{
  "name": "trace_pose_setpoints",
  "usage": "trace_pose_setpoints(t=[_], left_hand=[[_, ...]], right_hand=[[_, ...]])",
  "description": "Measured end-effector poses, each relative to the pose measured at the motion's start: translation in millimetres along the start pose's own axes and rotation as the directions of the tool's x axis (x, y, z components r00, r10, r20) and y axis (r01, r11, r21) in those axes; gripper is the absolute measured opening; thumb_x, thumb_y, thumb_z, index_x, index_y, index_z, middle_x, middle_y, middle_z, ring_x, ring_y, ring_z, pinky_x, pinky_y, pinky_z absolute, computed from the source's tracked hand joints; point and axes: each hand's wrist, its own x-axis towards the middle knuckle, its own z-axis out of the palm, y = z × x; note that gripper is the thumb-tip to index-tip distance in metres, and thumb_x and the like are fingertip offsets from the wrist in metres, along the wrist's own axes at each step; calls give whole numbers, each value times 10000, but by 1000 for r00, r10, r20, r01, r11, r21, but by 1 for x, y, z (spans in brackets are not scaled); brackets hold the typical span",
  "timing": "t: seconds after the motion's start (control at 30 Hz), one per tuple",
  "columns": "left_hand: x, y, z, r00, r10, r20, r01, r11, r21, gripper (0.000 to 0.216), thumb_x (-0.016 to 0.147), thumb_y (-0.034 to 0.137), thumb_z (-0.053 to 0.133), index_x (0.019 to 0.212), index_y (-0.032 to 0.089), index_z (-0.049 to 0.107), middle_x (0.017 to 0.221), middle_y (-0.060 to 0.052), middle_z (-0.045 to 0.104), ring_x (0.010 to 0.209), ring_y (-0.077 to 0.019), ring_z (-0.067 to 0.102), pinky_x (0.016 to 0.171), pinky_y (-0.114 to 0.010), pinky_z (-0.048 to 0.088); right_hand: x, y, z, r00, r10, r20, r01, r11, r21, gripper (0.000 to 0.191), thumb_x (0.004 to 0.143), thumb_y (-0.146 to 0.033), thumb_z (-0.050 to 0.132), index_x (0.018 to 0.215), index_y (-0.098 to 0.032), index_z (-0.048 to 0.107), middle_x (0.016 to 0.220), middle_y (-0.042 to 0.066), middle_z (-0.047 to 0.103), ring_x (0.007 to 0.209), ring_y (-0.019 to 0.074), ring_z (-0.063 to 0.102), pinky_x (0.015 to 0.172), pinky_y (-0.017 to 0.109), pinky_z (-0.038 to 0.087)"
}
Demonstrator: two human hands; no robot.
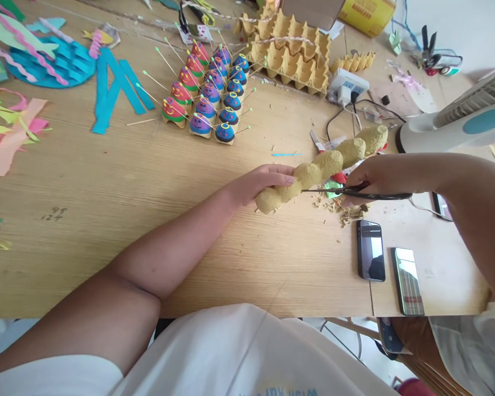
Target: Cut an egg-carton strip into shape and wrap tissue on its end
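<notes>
Nearest, the front edge of the table (214, 269), running almost level before a white shirt (231, 357); just inside it, open wood between the left forearm (181, 231) and two phones, with more open wood left of the forearm. Close to the edge, the nearer phone (408, 281); just beside and slightly deeper, the farther phone (371, 250). Beyond, a scatter of tan crumbs (346, 212). Above the wood, the left grip (260, 182), closed about the lower left part of a lumpy tan strip (330, 163), thumb on top. At right, the right grip (371, 173), folded firmly around dark scissors (396, 196); blade tip by the strip's near side, contact and blade opening impossible to tell. Past the strip, a thin blue sliver (286, 154) on otherwise open wood, up to rows of painted cups (210, 92); tighter room rightward, between a power strip (357, 82) and a white fan (462, 115). Farthest, stacked egg cartons (289, 47).
</notes>
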Motion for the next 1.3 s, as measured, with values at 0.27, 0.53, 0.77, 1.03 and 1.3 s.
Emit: trace_pose_setpoints(t=[0.27,0.53,0.77,1.03,1.3], left_hand=[[-1,3,5,1000,-30,1,30,999,27,388,780,385,832,1103,173,797,884,-14,760,711,-94,650,598,-190,473],[2,3,4,991,98,-94,-105,992,-67,216,873,354,725,1015,210,802,830,-13,734,667,-121,620,574,-223,447],[5,4,3,966,130,-224,-178,961,-210,201,901,372,733,965,182,741,774,1,671,613,-116,610,528,-227,460],[6,11,3,916,128,-381,-251,922,-293,198,1029,337,600,989,186,722,791,12,701,635,-101,677,555,-197,516],[7,9,6,923,114,-368,-232,927,-295,231,1055,353,562,984,195,715,773,21,717,609,-94,695,506,-190,506]], right_hand=[[-6,-13,-5,1000,15,15,-14,997,-78,330,928,-468,857,766,-211,729,619,-44,575,617,124,461,640,339,368],[11,16,18,994,-48,-94,48,999,0,645,822,-764,842,593,-196,642,511,-39,465,513,75,346,594,335,253],[20,-2,81,878,14,-478,316,733,602,680,752,-893,761,675,-228,644,560,-29,464,531,112,387,536,314,285],[-20,-33,194,842,335,-423,211,518,829,550,703,-734,905,684,-243,660,558,-19,549,521,141,461,510,305,344],[-24,-60,217,929,259,-263,191,274,943,650,711,-854,840,739,-207,780,788,113,789,658,207,687,592,332,503]])
